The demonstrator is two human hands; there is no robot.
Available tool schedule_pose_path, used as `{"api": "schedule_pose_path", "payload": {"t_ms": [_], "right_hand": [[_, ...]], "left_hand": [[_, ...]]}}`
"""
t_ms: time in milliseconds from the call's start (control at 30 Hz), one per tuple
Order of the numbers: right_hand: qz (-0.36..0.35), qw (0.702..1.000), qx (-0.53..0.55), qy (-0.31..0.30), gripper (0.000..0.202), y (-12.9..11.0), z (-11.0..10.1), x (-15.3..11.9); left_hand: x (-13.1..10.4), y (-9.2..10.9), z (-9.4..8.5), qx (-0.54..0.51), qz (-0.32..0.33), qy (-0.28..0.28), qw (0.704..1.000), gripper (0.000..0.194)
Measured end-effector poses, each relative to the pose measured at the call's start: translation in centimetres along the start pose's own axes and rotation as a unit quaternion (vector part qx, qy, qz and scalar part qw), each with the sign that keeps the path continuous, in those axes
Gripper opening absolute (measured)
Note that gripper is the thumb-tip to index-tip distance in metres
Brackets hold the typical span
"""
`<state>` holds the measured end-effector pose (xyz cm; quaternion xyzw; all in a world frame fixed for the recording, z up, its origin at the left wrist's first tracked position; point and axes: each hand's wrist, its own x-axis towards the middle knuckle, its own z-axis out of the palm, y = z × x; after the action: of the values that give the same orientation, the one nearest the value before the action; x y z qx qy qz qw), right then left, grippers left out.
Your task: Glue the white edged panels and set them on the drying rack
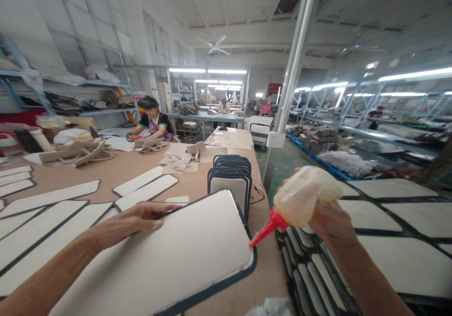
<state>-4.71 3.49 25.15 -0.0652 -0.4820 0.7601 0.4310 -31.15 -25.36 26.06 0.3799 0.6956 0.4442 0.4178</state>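
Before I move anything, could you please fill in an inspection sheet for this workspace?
Surface: brown table, with dark-edged pale panels lying across its left side.
Job's things: a held panel; a squeeze bottle, its red nozzle at the panel's edge.
Clutter: beige bag pieces farther back; crumpled white material at the near edge.
Grips: left hand on the panel's far edge; right hand around the bottle.
Cables: nothing seen on the table.
Surroundings: metal pole beside the table; another person across it; shelves behind.
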Motion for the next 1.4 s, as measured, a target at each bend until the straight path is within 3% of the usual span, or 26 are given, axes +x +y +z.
{"api": "schedule_pose_path", "payload": {"t_ms": [167,333,567,833,1100,1400], "right_hand": [[-0.018,1.0,-0.004,0.012,0.06,0.2,-0.5,-0.4],[-0.068,0.996,-0.006,0.052,0.053,1.0,-1.5,-0.9],[-0.128,0.985,-0.026,0.109,0.05,1.6,-1.6,-2.4],[-0.158,0.968,-0.019,0.193,0.056,2.4,-1.3,-3.2],[-0.199,0.951,-0.032,0.235,0.052,3.0,-0.9,-3.7],[-0.197,0.944,-0.039,0.261,0.046,2.8,-0.2,-4.0]], "left_hand": [[0.2,-0.5,-0.1,-0.047,0.007,0.029,0.998,0.044],[0.5,-0.9,0.1,-0.109,0.001,0.017,0.994,0.043],[1.3,-3.0,0.8,-0.167,0.016,0.044,0.985,0.046],[2.5,-3.2,2.3,-0.236,0.015,0.002,0.972,0.045],[4.4,-5.0,3.6,-0.277,0.026,0.013,0.96,0.054],[6.5,-4.8,5.7,-0.318,0.039,0.06,0.945,0.06]]}}
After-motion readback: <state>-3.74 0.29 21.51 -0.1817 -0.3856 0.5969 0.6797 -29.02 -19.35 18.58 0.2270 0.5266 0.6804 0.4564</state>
